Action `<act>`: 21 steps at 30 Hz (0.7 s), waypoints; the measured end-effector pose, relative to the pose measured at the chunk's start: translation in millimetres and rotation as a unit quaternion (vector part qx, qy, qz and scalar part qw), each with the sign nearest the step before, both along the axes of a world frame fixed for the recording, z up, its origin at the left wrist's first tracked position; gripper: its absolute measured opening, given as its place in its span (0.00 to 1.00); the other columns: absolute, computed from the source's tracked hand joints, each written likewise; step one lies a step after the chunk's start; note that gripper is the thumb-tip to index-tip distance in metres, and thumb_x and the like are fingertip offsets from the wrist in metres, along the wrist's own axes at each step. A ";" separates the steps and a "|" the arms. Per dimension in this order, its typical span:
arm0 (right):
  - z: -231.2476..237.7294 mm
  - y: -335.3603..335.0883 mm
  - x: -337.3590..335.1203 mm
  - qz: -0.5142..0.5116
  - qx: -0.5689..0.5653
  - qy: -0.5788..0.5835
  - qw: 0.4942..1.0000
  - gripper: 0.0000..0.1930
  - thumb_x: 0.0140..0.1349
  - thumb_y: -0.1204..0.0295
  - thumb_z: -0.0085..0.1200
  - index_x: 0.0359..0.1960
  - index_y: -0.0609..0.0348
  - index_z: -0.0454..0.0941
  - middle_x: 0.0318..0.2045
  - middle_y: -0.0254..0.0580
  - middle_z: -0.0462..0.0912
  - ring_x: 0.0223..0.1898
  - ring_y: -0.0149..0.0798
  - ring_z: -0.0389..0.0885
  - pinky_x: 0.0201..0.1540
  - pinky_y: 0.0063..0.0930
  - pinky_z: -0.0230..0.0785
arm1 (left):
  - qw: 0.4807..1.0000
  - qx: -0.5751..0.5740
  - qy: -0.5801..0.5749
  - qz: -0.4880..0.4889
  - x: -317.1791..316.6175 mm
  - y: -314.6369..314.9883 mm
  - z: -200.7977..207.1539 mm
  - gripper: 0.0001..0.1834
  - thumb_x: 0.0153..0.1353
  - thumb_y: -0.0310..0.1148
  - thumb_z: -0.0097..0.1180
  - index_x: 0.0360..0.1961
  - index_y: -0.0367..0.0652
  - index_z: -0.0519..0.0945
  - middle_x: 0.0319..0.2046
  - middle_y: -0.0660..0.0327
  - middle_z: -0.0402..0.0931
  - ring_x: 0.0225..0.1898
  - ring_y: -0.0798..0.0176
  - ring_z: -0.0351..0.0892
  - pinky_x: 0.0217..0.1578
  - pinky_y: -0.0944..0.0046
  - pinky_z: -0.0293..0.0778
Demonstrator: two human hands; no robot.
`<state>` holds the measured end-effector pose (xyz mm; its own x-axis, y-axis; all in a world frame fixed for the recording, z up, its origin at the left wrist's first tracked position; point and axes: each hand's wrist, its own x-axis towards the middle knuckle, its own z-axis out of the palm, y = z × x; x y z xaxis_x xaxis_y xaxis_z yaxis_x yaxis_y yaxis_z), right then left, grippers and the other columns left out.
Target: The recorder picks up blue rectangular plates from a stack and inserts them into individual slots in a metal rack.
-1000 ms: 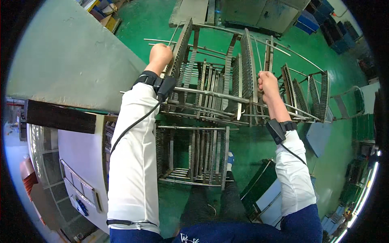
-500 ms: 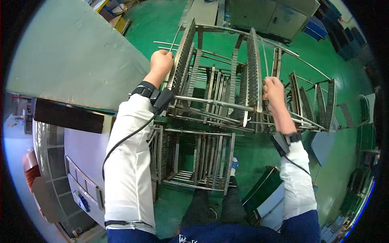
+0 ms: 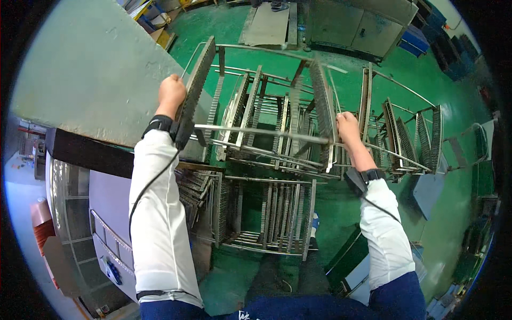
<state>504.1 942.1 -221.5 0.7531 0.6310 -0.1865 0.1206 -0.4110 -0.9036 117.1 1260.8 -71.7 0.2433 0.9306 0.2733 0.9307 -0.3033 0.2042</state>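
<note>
A metal slotted rack (image 3: 198, 82) with toothed side panels hangs between my two hands, tilted with its left side higher. My left hand (image 3: 172, 96) is closed round the thin wire handle on its left panel. My right hand (image 3: 349, 129) grips the matching handle on the right panel; its fingertips are partly hidden. Below and behind the held rack stand several similar metal racks (image 3: 248, 109), seen through its open frame. Nearer my feet is another toothed metal rack (image 3: 305, 218) on the floor.
A large grey-green flat surface (image 3: 85, 74) lies at the upper left, close to my left hand. More racks (image 3: 436, 138) stand at the right on the green floor (image 3: 213, 21). Grey cabinets (image 3: 357, 29) and a blue crate (image 3: 413, 42) are at the back.
The held rack and both hands have moved left, my left hand farther and over the edge of the grey-green surface. The racks beneath now show more fully.
</note>
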 end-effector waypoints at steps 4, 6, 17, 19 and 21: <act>12.6 15.9 7.5 0.009 -0.074 -0.061 0.995 0.14 0.56 0.65 0.51 0.29 0.67 0.79 0.29 0.57 0.80 0.34 0.51 0.79 0.39 0.39 0.67 | 0.997 -0.066 0.034 0.038 16.7 17.9 -14.3 0.14 0.55 0.39 0.53 0.37 0.41 0.82 0.41 0.47 0.77 0.44 0.44 0.76 0.45 0.53 0.72; -1.3 11.1 11.1 0.005 -0.072 -0.080 0.994 0.14 0.56 0.65 0.51 0.29 0.68 0.79 0.29 0.57 0.80 0.34 0.52 0.79 0.39 0.39 0.67 | 0.996 -0.086 0.005 0.033 28.3 7.1 -23.1 0.14 0.54 0.38 0.54 0.37 0.41 0.82 0.40 0.47 0.78 0.44 0.45 0.77 0.44 0.53 0.72; 9.8 13.3 -20.0 -0.040 0.064 -0.126 0.989 0.14 0.59 0.66 0.49 0.28 0.68 0.76 0.22 0.51 0.78 0.27 0.41 0.76 0.33 0.34 0.66 | 0.987 -0.010 -0.145 -0.071 12.8 37.3 -27.3 0.13 0.51 0.37 0.58 0.34 0.39 0.83 0.30 0.49 0.80 0.35 0.54 0.81 0.38 0.59 0.74; 12.1 11.0 -26.2 -0.030 0.054 -0.143 0.988 0.14 0.59 0.65 0.48 0.27 0.67 0.76 0.22 0.52 0.77 0.27 0.42 0.77 0.33 0.34 0.66 | 0.985 -0.034 -0.151 -0.076 5.8 40.9 -30.6 0.12 0.51 0.36 0.59 0.34 0.40 0.83 0.31 0.50 0.81 0.34 0.54 0.81 0.38 0.59 0.74; 7.0 14.3 -20.2 -0.005 0.047 -0.139 0.989 0.14 0.59 0.65 0.48 0.27 0.67 0.75 0.23 0.55 0.78 0.28 0.48 0.77 0.34 0.38 0.66 | 0.990 -0.029 -0.117 -0.076 11.0 43.0 -34.2 0.12 0.51 0.36 0.59 0.34 0.41 0.83 0.31 0.50 0.81 0.34 0.54 0.81 0.38 0.60 0.74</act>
